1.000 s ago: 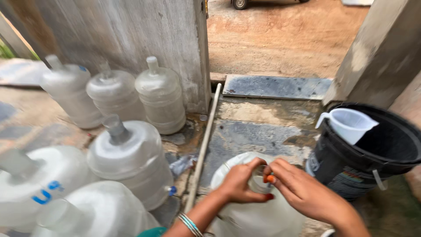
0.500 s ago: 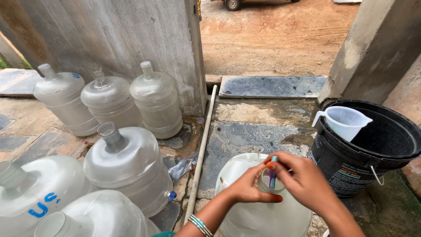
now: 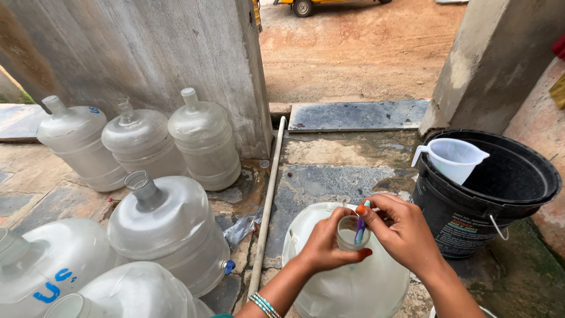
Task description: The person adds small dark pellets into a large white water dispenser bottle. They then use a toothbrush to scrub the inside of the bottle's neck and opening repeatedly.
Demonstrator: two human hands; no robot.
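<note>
Water jug (image 3: 347, 277) standing on wet stone floor (image 3: 329, 176), lower centre of view, mouth up. Left hand (image 3: 325, 244) clamped round jug neck, thumb and fingers wrapped tight. Right hand (image 3: 400, 229) just right of neck, fingers pinched together on blue-and-purple toothbrush (image 3: 360, 227), its lower end dipping into jug mouth. Black bucket (image 3: 488, 194) right of jug, close but apart; white measuring jug (image 3: 450, 159) hanging inside bucket rim. Grey pipe (image 3: 268, 200) lying left of jug. Six more large bottles (image 3: 170, 229) further left of jug, three against concrete wall (image 3: 147, 53).

Risks, judged: toothbrush slipping from wet fingers and dropping inside jug, hard to retrieve through narrow neck. Jug rocking or sliding on slick stone if left-hand clamp loosens. Elbow knocking bucket unlikely, yet possible given closeness.
</note>
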